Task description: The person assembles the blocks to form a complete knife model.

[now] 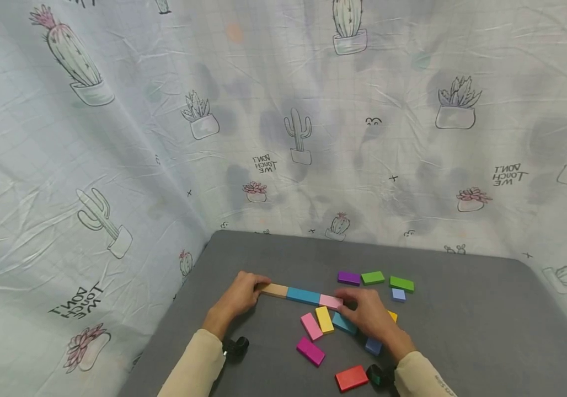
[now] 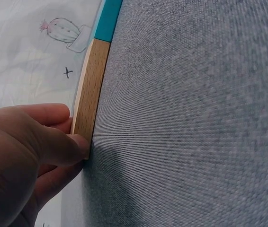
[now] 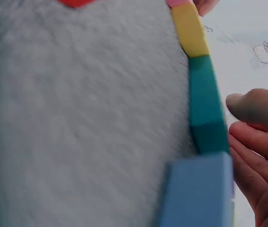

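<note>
A straight row lies on the grey table: a plain wooden block (image 1: 274, 290), a blue block (image 1: 303, 296) and a pink block (image 1: 330, 301), end to end. My left hand (image 1: 240, 294) pinches the wooden block's outer end; in the left wrist view the thumb (image 2: 79, 144) lies on its near side, with fingers behind. At the other end, my right hand (image 1: 365, 311) holds the pink block's outer end between thumb and fingers. In the right wrist view, a teal block (image 3: 206, 94) and a yellow one (image 3: 191, 30) stand before that hand, hiding the row.
Close in front of the row lie a second pink block (image 1: 311, 326), a magenta block (image 1: 310, 352) and a red block (image 1: 351, 379). Behind my right hand are a purple block (image 1: 349, 278), green blocks (image 1: 401, 284) and a light blue block (image 1: 399, 295). A cactus-print curtain (image 1: 313, 138) surrounds the table.
</note>
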A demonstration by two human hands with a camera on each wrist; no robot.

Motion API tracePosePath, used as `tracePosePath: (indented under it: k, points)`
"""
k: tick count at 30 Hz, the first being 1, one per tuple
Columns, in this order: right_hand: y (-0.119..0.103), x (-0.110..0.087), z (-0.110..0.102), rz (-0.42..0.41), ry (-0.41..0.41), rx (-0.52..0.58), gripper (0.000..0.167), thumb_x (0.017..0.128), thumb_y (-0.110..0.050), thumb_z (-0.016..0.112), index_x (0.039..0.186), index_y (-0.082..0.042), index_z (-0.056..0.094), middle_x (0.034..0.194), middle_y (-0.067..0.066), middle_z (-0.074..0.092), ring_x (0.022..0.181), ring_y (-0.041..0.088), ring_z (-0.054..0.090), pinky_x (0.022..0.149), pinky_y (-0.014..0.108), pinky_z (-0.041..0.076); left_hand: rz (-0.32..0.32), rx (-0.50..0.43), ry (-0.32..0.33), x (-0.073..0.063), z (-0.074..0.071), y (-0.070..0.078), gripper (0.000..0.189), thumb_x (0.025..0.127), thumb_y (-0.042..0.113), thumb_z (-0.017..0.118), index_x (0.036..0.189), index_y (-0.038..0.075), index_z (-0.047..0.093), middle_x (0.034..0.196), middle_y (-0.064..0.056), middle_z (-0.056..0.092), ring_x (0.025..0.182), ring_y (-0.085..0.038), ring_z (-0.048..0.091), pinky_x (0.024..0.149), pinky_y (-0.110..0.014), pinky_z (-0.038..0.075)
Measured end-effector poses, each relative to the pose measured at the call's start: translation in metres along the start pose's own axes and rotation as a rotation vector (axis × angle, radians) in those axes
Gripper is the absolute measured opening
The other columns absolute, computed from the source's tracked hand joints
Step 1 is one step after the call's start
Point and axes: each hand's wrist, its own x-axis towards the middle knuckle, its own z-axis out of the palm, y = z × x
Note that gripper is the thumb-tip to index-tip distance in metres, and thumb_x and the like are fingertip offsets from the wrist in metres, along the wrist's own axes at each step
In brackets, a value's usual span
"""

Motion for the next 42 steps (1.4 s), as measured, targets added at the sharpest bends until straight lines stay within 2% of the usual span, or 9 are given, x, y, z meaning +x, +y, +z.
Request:
tracePosePath:
  k: [5,12,18,24,30,35,42]
  points:
    - [0.006,-0.002,-0.017,0.029,0.030,-0.011,0.038,0.095,-0.016,0.086,0.133,-0.013,0.079,0.125,0.003,0.081,0.112,0.023,0.079,0.095,0.048,0.066,-0.006,0.001,0.002,0.002,0.000,0.000,0.035,0.090,-0.013,0.079,0.118,0.007,0.084,0.115,-0.010,0.083,0.107,-0.028,0.079,0.093,-0.047,0.065]
    - [0.019,-0.018,-0.047,-0.017,0.110,-0.071,0.039,0.094,-0.011,0.087,0.132,-0.007,0.078,0.124,0.011,0.082,0.110,0.032,0.080,0.093,0.051,0.066,-0.002,-0.002,0.008,0.003,-0.003,0.001,0.036,0.091,-0.013,0.078,0.120,0.007,0.084,0.116,-0.010,0.083,0.106,-0.027,0.079,0.092,-0.046,0.066]
    - [0.034,-0.038,-0.062,0.031,0.097,-0.059,0.042,0.093,-0.013,0.088,0.133,-0.006,0.077,0.126,0.013,0.081,0.111,0.034,0.080,0.091,0.049,0.066,-0.002,-0.017,0.013,0.002,-0.003,0.001,0.034,0.091,-0.012,0.078,0.119,0.006,0.084,0.117,-0.012,0.083,0.109,-0.030,0.079,0.094,-0.047,0.065]
    - [0.044,-0.055,-0.066,0.106,0.063,-0.047,0.042,0.092,-0.014,0.089,0.131,-0.005,0.078,0.125,0.012,0.081,0.108,0.029,0.081,0.092,0.049,0.066,-0.003,-0.011,0.007,0.000,-0.002,0.000,0.034,0.092,-0.012,0.078,0.120,0.006,0.084,0.117,-0.011,0.083,0.109,-0.029,0.079,0.094,-0.047,0.066]
    - [0.052,-0.062,-0.064,0.164,0.061,-0.033,0.041,0.092,-0.010,0.088,0.132,-0.008,0.078,0.124,0.010,0.081,0.107,0.026,0.079,0.095,0.050,0.065,-0.017,-0.017,0.006,-0.001,-0.001,0.000,0.033,0.093,-0.010,0.078,0.120,0.008,0.084,0.117,-0.010,0.083,0.108,-0.027,0.078,0.094,-0.046,0.065]
    - [0.058,-0.066,-0.063,0.175,0.089,-0.050,0.041,0.092,-0.012,0.088,0.132,-0.009,0.079,0.122,0.009,0.082,0.106,0.026,0.078,0.095,0.053,0.065,-0.007,-0.029,0.015,-0.001,0.000,0.001,0.032,0.093,-0.011,0.078,0.119,0.007,0.084,0.116,-0.010,0.083,0.108,-0.028,0.079,0.094,-0.047,0.065]
    - [0.063,-0.069,-0.065,0.179,0.081,-0.036,0.040,0.091,-0.010,0.088,0.130,-0.009,0.079,0.122,0.009,0.082,0.106,0.025,0.078,0.094,0.051,0.065,0.004,-0.040,0.018,-0.002,0.001,0.001,0.033,0.092,-0.012,0.077,0.119,0.006,0.084,0.116,-0.011,0.083,0.107,-0.029,0.079,0.092,-0.048,0.066]
